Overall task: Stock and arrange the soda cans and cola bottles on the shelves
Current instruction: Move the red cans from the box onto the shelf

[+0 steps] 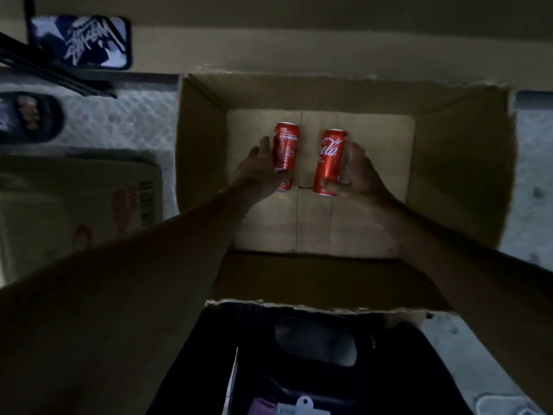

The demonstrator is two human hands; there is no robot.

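Both my arms reach down into an open cardboard box [460,163] on the floor. My left hand [257,166] grips a red cola can [286,148] from its left side. My right hand [359,172] grips a second red cola can [329,163] with white script, from its right side. The two cans sit side by side, a small gap between them, over the box's bare bottom. Whether they touch the bottom I cannot tell. No shelves or bottles are in view.
A flattened printed carton [80,205] lies on the floor at the left. Dark slippers [80,40] sit at the upper left. A dark crate [314,369] with small items is just below the box's near wall. The scene is dim.
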